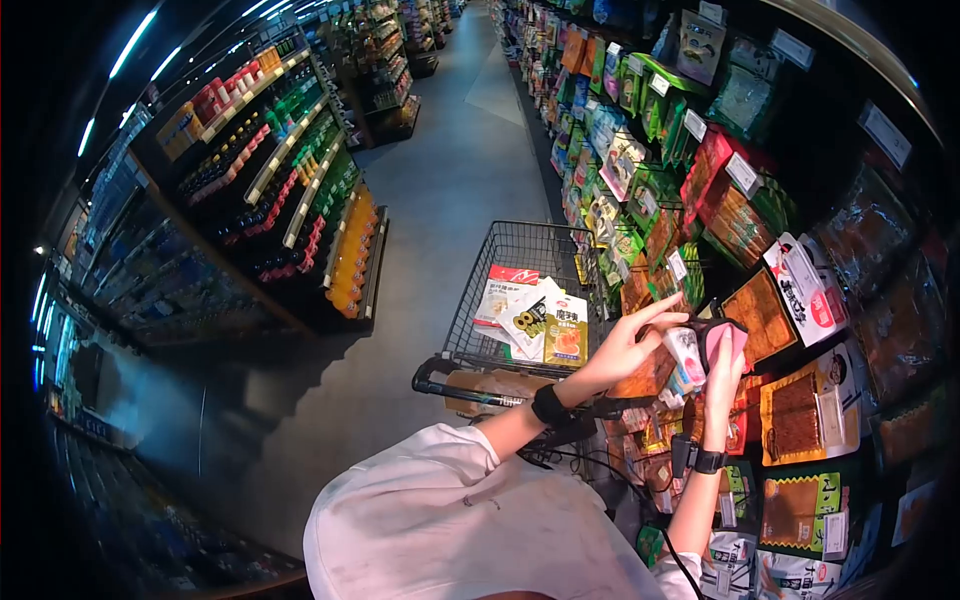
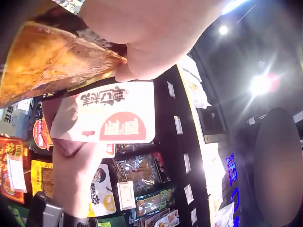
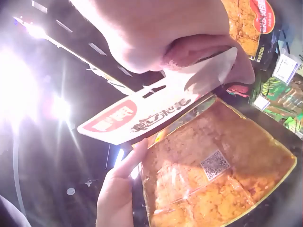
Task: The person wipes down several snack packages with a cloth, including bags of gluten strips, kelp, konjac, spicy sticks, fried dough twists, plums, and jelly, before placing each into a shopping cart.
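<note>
My right hand (image 1: 722, 380) grips a white printed header card (image 2: 106, 113), its thumb across the card in the right wrist view. An orange-brown food packet (image 3: 213, 165) with a small square code adjoins the card. My left hand (image 1: 635, 345) is beside the packet with its fingers extended. In the left wrist view the left hand (image 2: 147, 35) covers part of the orange packet, a digit's tip touching the edge near the card. The left hand's other fingertips are hidden there.
A black wire cart (image 1: 500, 250) with several packets (image 1: 566, 330) stands ahead on the left. Hanging packets (image 1: 805, 415) with price tags line the right side. Bottle shelves (image 1: 290, 180) stand across the aisle (image 1: 430, 150).
</note>
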A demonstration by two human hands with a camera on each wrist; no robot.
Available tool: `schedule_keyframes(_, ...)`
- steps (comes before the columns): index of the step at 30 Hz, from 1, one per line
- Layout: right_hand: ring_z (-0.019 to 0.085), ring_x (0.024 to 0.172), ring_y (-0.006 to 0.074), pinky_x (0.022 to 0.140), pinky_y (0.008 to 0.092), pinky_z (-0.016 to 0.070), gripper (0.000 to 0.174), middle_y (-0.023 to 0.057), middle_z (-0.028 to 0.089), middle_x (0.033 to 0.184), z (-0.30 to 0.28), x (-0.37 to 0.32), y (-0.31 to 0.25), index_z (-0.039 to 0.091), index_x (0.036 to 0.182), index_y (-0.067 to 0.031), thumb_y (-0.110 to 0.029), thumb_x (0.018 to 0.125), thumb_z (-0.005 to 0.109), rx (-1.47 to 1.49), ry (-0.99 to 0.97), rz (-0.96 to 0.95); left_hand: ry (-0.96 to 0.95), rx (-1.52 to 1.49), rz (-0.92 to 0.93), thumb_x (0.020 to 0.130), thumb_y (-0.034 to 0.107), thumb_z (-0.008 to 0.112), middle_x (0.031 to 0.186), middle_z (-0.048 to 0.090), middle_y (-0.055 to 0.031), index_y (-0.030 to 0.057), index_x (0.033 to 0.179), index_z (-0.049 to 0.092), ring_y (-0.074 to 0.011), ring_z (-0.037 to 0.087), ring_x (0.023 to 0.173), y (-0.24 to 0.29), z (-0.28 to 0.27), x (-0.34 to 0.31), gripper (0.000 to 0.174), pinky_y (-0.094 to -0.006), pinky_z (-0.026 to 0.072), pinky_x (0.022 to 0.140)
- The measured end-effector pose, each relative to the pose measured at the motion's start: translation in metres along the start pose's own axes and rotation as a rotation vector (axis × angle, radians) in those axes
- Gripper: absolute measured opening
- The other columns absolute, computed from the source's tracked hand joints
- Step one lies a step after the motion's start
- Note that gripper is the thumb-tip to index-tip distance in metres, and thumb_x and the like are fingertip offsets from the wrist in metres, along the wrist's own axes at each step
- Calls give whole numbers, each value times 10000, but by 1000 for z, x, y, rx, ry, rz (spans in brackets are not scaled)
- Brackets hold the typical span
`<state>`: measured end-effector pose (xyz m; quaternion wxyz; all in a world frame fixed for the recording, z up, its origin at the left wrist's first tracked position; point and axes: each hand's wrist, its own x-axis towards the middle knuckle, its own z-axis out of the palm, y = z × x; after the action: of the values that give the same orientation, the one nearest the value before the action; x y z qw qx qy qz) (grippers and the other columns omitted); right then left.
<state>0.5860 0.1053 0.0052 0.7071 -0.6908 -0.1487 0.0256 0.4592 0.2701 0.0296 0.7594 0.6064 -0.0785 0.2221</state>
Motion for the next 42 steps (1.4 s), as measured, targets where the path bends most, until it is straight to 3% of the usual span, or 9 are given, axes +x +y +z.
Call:
schedule_keyframes(4, 624, 1026, 201, 939, 353, 473, 488, 120, 669, 1170, 13, -2, -19, 596, 1256, 74, -363, 1060, 501, 248, 329, -93, 120, 310, 97, 1035, 218, 557, 1370, 621, -109, 28, 1471, 472, -176, 526, 1288, -13, -12, 1, 483, -352, 388, 1100)
schedule_keyframes(7, 604, 1165, 241, 1038, 378, 444, 337, 126, 663, 1235, 14, -38, -24, 610, 1259, 41, -182, 1042, 481, -85, 64, -236, 383, 358, -268, 1039, 407, 561, 1315, 610, -144, -63, 1387, 498, -189, 559, 1202, 3, 7, -3, 588, -323, 412, 1061)
schedule_keyframes(8, 468, 1371, 294, 1178, 418, 312, 362, 147, 568, 1387, 41, -43, -74, 605, 1272, 18, -147, 967, 502, -139, -47, -690, 279, 128, -183, 1019, 216, 573, 1298, 614, -132, -44, 1374, 514, -171, 579, 1167, -12, 4, -1, 444, -301, 442, 1021)
schedule_keyframes(11, 335, 1462, 400, 1221, 516, 208, 662, 222, 409, 1539, 45, -56, -72, 545, 1419, -119, -29, 766, 609, -554, -364, -782, 94, 35, -95, 847, -55, 417, 1227, 637, -107, -20, 1341, 544, -147, 593, 1126, -25, 8, -9, 511, -288, 467, 981)
schedule_keyframes(19, 536, 1297, 351, 1135, 416, 362, 438, 256, 594, 1323, 30, -13, -24, 558, 1327, 24, -246, 982, 573, -69, -103, -173, 214, 193, -129, 1061, 283, 549, 1181, 643, -23, 18, 1271, 599, -90, 563, 1115, -8, 22, -9, 342, -264, 447, 971)
schedule_keyframes(27, 249, 1504, 382, 1226, 533, 203, 700, 226, 297, 1597, 50, -63, -35, 425, 1514, -108, -170, 862, 671, -527, -643, -785, 549, -466, -143, 1034, 340, 579, 1254, 619, -99, 78, 1318, 502, -225, 647, 1104, -2, -15, 20, 394, -392, 560, 919)
schedule_keyframes(32, 273, 1478, 430, 1221, 472, 208, 636, 276, 297, 1582, 61, -25, -8, 416, 1484, -6, -245, 931, 618, -415, -110, -593, 475, -556, -100, 1073, 276, 488, 1216, 659, -105, 69, 1301, 524, -241, 675, 1067, -7, -9, 16, 309, -393, 579, 901)
schedule_keyframes(38, 272, 1496, 394, 1227, 523, 184, 778, 242, 323, 1581, 50, -80, -16, 407, 1511, -60, -138, 793, 698, -551, -582, -821, 554, -688, -223, 1077, 353, 433, 1336, 617, -172, -8, 1385, 501, -323, 616, 1202, -6, -41, 31, 479, -482, 475, 1069)
schedule_keyframes(42, 442, 1378, 379, 1160, 458, 315, 699, 243, 462, 1457, 51, -35, 4, 408, 1464, 25, -230, 879, 694, -397, -135, -652, 455, -747, -193, 1081, 348, 428, 1367, 597, -170, -9, 1380, 508, -308, 608, 1217, -14, -32, 23, 472, -480, 469, 1074)
